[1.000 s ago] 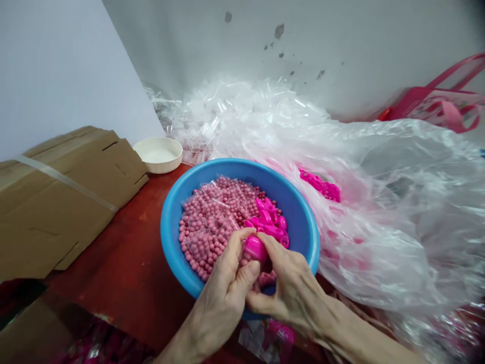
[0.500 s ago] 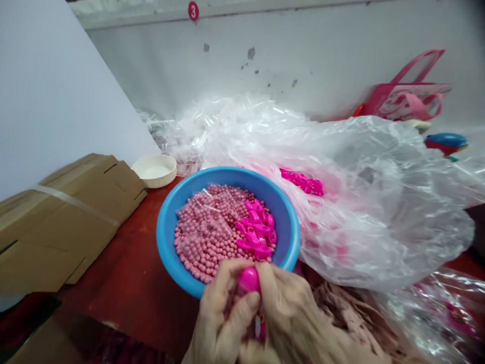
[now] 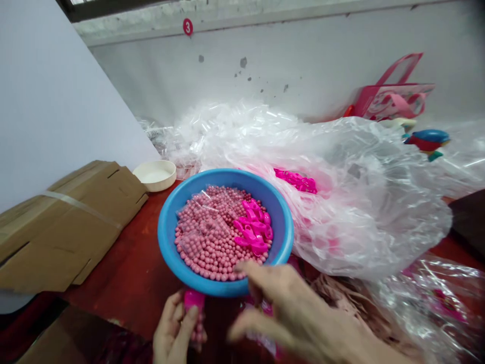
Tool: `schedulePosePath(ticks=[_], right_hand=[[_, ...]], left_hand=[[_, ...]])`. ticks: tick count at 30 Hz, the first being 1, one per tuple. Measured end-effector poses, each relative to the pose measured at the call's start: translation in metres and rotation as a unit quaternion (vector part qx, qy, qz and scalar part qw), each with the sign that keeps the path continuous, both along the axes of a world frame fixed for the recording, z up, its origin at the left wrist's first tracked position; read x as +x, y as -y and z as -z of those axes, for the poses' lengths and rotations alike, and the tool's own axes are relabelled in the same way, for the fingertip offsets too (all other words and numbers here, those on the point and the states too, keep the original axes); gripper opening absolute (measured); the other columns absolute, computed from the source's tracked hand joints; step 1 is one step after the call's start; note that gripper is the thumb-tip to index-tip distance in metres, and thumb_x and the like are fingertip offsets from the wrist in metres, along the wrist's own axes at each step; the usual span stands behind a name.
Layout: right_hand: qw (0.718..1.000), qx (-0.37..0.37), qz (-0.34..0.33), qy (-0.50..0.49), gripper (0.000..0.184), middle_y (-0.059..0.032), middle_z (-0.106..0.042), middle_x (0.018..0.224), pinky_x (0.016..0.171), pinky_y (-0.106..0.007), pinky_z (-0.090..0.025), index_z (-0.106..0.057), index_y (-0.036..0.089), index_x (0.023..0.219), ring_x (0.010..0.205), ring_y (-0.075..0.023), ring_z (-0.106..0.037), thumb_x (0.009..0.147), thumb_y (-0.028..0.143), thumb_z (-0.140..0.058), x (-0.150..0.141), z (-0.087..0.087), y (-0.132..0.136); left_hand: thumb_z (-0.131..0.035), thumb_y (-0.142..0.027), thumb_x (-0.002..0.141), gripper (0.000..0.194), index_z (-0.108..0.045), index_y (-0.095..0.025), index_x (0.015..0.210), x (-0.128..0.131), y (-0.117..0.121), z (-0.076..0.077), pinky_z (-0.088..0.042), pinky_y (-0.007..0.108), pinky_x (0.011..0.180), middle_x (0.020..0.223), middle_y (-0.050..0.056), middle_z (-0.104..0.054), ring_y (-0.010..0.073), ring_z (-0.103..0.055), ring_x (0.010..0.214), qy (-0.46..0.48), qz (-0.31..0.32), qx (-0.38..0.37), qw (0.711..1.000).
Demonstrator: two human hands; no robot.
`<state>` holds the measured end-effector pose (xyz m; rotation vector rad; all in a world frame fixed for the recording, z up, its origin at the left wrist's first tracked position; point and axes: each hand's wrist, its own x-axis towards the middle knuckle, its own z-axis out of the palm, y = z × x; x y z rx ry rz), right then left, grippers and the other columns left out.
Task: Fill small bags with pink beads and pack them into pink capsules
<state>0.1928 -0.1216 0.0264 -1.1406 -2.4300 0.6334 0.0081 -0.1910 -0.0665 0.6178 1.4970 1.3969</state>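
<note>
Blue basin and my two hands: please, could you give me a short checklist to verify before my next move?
1. Left hand gripping pink-topped container: ok.
2. Pink top fully seated: cannot tell, fingers partly cover it.
3. Right hand open: ok, thumb and forefinger spread, though blurred.
4. Loose beads inside blue basin: ok.
5. Pink pieces inside it too: ok, lying on its right side.

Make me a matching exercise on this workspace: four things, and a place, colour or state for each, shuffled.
Things:
1. Basin
2. Dish
3. Cardboard
4. Pink-capped container

Descriptions:
A. Bound with a pale strap
B. Held in the left hand
C. Blue, with pink beads inside
D. Off-white and shallow

Pairs: 1-C, 2-D, 3-A, 4-B
</note>
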Motion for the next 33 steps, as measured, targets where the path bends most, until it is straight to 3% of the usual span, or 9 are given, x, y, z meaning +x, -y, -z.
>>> schedulePosePath(ticks=[4, 8, 12, 16, 19, 22, 24, 29, 33], right_hand=[[0.985, 0.017, 0.119, 0.126, 0.017, -0.0040, -0.066, 0.075, 0.066, -0.028, -0.047, -0.059, 0.013, 0.088, 0.070, -0.0161, -0.063, 0.091, 0.028, -0.054, 0.004, 0.003, -0.060], [0.975, 0.014, 0.107, 0.192, 0.017, -0.0051, -0.065, 0.095, 0.078, -0.037, -0.051, -0.061, 0.013, 0.098, 0.086, -0.0173, -0.063, 0.091, 0.027, -0.054, -0.013, 0.034, -0.099], [0.973, 0.006, 0.068, 0.219, 0.026, -0.0071, -0.060, 0.111, 0.081, -0.040, -0.051, -0.058, 0.015, 0.111, 0.096, -0.0198, -0.061, 0.090, 0.030, -0.056, -0.020, 0.050, -0.105], [0.975, -0.013, 0.064, 0.215, 0.027, -0.0075, -0.060, 0.112, 0.082, -0.041, -0.051, -0.057, 0.014, 0.111, 0.096, -0.0202, -0.061, 0.090, 0.030, -0.057, -0.017, 0.057, -0.109], [0.979, -0.024, 0.081, 0.185, 0.026, -0.0078, -0.061, 0.110, 0.081, -0.040, -0.051, -0.058, 0.014, 0.110, 0.094, -0.0195, -0.061, 0.090, 0.030, -0.056, -0.017, 0.062, -0.112], [0.985, -0.030, 0.114, 0.129, 0.025, -0.0070, -0.061, 0.111, 0.081, -0.040, -0.051, -0.058, 0.015, 0.110, 0.094, -0.0192, -0.061, 0.091, 0.031, -0.055, -0.016, 0.062, -0.112], [0.986, -0.039, 0.140, 0.083, 0.024, -0.0064, -0.061, 0.109, 0.079, -0.039, -0.052, -0.058, 0.016, 0.110, 0.092, -0.0184, -0.061, 0.091, 0.031, -0.054, -0.013, 0.059, -0.113], [0.979, -0.081, 0.183, -0.040, 0.024, -0.0040, -0.063, 0.097, 0.074, -0.036, -0.052, -0.059, 0.014, 0.103, 0.083, -0.0163, -0.062, 0.092, 0.034, -0.053, -0.007, 0.047, -0.118], [0.963, -0.136, 0.182, -0.142, 0.024, -0.0028, -0.063, 0.091, 0.070, -0.034, -0.052, -0.060, 0.014, 0.099, 0.077, -0.0145, -0.062, 0.092, 0.035, -0.052, -0.007, 0.041, -0.117]], left_hand=[[-0.057, -0.053, 0.079, 0.043, -0.057, -0.019, 0.107, -0.016, -0.018, 0.024, -0.053, 0.029, 0.064, 0.086, 0.006, -0.069, 0.0233, -0.066, 0.078, -0.236, -0.039, 0.009, 0.971], [-0.054, -0.041, 0.083, 0.037, -0.056, -0.017, 0.110, -0.019, -0.027, 0.034, -0.044, 0.047, 0.088, 0.104, 0.015, -0.064, 0.0338, -0.058, 0.103, -0.344, -0.027, 0.006, 0.939], [-0.053, -0.033, 0.083, 0.026, -0.057, -0.018, 0.104, -0.030, -0.025, 0.032, -0.035, 0.054, 0.097, 0.109, 0.015, -0.059, 0.0346, -0.047, 0.109, -0.417, -0.034, 0.048, 0.907], [-0.047, -0.031, 0.089, 0.026, -0.053, -0.016, 0.109, -0.044, -0.026, 0.009, -0.032, 0.050, 0.100, 0.112, 0.017, -0.054, 0.0309, -0.046, 0.110, -0.489, -0.085, 0.100, 0.862], [-0.047, -0.027, 0.090, 0.025, -0.054, -0.016, 0.111, -0.048, -0.040, -0.023, -0.033, 0.048, 0.100, 0.110, 0.016, -0.057, 0.0303, -0.048, 0.110, -0.608, -0.092, 0.177, 0.769], [-0.053, -0.036, 0.087, 0.034, -0.057, -0.012, 0.111, -0.046, -0.063, -0.052, -0.033, 0.049, 0.101, 0.108, 0.018, -0.058, 0.0342, -0.042, 0.116, -0.685, -0.047, 0.178, 0.705], [-0.055, -0.039, 0.084, 0.038, -0.062, -0.008, 0.104, -0.044, -0.078, -0.064, -0.035, 0.052, 0.097, 0.109, 0.020, -0.057, 0.0370, -0.039, 0.114, -0.727, 0.014, 0.122, 0.676], [-0.058, -0.032, 0.080, 0.021, -0.068, -0.013, 0.084, -0.038, -0.096, -0.073, -0.042, 0.056, 0.079, 0.108, 0.020, -0.057, 0.0403, -0.041, 0.109, -0.743, 0.098, 0.063, 0.659], [-0.061, -0.028, 0.077, 0.013, -0.065, -0.016, 0.081, -0.035, -0.098, -0.072, -0.042, 0.056, 0.080, 0.106, 0.017, -0.056, 0.0396, -0.041, 0.109, -0.719, 0.112, 0.067, 0.683]])
